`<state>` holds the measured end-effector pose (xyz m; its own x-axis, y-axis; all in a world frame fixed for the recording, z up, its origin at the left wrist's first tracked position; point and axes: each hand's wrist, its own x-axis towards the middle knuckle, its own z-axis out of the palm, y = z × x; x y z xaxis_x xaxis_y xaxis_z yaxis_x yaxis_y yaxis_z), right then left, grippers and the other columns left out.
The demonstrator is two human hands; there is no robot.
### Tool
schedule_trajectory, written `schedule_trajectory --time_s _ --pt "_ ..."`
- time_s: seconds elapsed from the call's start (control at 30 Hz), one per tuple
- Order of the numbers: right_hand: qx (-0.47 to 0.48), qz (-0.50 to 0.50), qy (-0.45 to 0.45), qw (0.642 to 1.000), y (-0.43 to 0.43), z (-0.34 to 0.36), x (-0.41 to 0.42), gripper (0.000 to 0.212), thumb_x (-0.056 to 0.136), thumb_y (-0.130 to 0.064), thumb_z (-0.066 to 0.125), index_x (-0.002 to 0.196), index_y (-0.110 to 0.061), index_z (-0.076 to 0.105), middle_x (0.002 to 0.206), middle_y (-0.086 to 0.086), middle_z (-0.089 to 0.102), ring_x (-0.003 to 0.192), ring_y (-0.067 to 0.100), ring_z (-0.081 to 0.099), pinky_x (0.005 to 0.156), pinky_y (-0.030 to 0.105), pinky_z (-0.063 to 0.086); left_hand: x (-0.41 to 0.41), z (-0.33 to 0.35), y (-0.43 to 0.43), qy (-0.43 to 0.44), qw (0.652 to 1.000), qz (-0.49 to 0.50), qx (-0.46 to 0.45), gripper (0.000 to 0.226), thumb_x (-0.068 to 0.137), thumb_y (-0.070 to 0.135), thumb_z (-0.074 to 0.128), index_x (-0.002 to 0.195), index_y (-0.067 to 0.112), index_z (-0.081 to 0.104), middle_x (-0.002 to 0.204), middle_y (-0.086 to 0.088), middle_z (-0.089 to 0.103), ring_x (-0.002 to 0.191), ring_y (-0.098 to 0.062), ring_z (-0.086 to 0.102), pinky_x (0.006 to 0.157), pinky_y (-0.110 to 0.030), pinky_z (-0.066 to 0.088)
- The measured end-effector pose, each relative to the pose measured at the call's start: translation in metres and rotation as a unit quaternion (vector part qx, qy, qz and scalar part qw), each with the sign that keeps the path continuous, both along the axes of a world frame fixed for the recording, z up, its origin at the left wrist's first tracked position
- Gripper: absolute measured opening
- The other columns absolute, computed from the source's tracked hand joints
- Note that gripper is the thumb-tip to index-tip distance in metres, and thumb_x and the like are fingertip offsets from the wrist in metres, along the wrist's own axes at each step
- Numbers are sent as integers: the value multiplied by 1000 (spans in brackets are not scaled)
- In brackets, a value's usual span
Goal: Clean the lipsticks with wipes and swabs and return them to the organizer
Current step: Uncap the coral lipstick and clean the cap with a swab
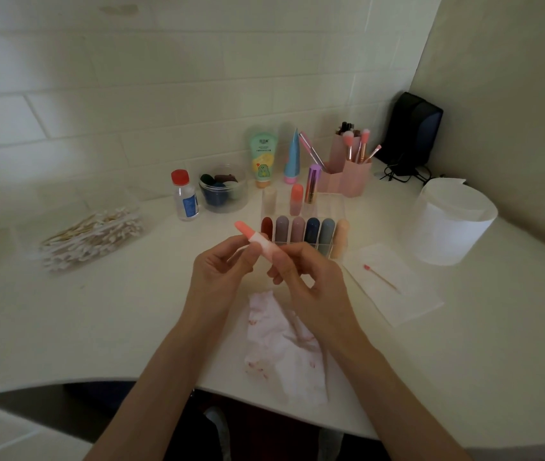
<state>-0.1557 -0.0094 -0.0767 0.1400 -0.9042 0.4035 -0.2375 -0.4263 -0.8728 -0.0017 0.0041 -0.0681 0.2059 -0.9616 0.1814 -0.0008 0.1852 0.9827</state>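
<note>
The lipstick (pixel 257 240) pinched between my left hand (pixel 221 271) and right hand (pixel 311 281) sits just short of the organizer (pixel 334 207), with open air between. Leftward the table (pixel 114 311) is free up to the swab box (pixel 94 236). Rightward a flat wipe (pixel 407 294) (a used swab (pixel 380 277) lies on it) and the tall wipe roll (pixel 454 221) block a low sweep. A crumpled wipe (pixel 281 344) lies under my wrists.
</note>
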Motion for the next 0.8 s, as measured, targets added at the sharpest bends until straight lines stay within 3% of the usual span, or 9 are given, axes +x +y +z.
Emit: schedule_trajectory --time_s 0.1,0.23,0.37,0.47,0.6,0.7,0.8 --pt "6 15 3 1000 0 -1 0 40 98 -43 51 111 -11 71 81 -9 70 78 12 67 75 16 52 -1 1 1 -1 1000 -3 -3 28 92 29 63 117 20 72 106 12 77 99 -5 70 81 -15 53" --pt "5 24 7 1000 0 -1 1 41 98 -43 50 108 -9 70 78 -11 66 73 8 64 72 14 50 -1 1 2 7 1000 -14 -8 27 92 29 62 116 22 71 107 12 77 100 -4 70 82 -16 53" --pt "5 14 -4 1000 0 0 1 40 97 -44 52 109 -11 72 80 -12 68 75 8 65 73 16 51 0 -1 1 16 1000 -18 11 34 90 36 63 119 21 72 111 6 76 106 -14 70 90 -29 58" --pt "17 21 -42 999 0 3 -1 38 98 -42 52 106 -10 72 77 -8 68 73 10 65 71 18 50 -2 0 4 34 996 -80 2 39 89 33 62 125 19 69 117 -4 74 109 -23 70 87 -29 57" --pt "27 35 -31 999 1 3 -1 36 99 -39 52 105 -10 74 76 -11 68 72 7 65 69 16 50 -6 2 7 51 991 -121 -21 31 95 17 61 123 7 70 103 -30 66 86 -27 67 82 -29 57" --pt "53 -6 -3 999 0 5 -3 41 99 -48 52 98 -14 75 74 -11 69 70 5 66 67 14 49 -6 3 8 46 994 -95 -15 30 93 20 63 118 6 72 100 -12 76 89 -12 70 77 -19 53" --pt "2 -154 83 985 -8 8 -25 21 100 -37 60 93 -22 73 78 -12 69 71 5 63 68 13 46 -3 1 6 33 996 -79 -1 31 92 27 63 118 12 73 111 1 77 102 -10 71 80 -20 52"
